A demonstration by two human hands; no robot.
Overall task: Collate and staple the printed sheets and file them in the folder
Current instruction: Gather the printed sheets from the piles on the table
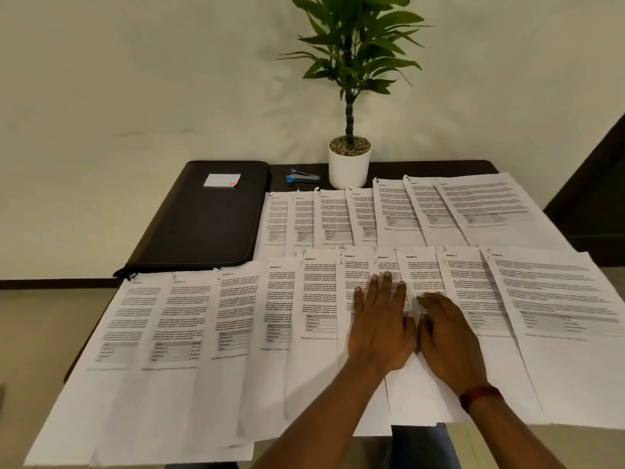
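Two rows of sheets (pixel 236 316): fanned in overlapping strips across the table (pixel 439 167). Back row (pixel 338 218) starting right at the foot of the plant pot (pixel 349 164) and running off to both sides of it. Front row (pixel 541 316) well forward of the pot, hanging over the near edge.
Why overlapped: only a "Section" heading and a strip of text showing per sheet, so probably laid out for reading the order at a glance before gathering.
Corner marks: tiny specks at the top-left corners, too small to call staples or not.
Left hand (pixel 380 326): forward of the pot and a touch right, palm down on the middle of the front row. Fingers straight and spread, gripping nothing, just pressing paper flat. Best guess, pinning the pile so nothing slides.
Right hand (pixel 449 336): right beside the left one, thumbs close together, palm down too. Fingers stretched out and angled back toward the pot, resting on the next sheet over. Nothing pinched as far as visible, though the fingertips are kinda blurry. Red band (pixel 478 396) on the wrist.
Forearms: both coming in from the near side, low over the paper.
Stapler (pixel 302 177): just left of the pot, on bare table, no hand near it.
Folder (pixel 203 218): well left of the pot, closed and flat, small white note (pixel 222 180) on the cover.
Progress: collating barely started by the look of it, stapling and filing not yet done.
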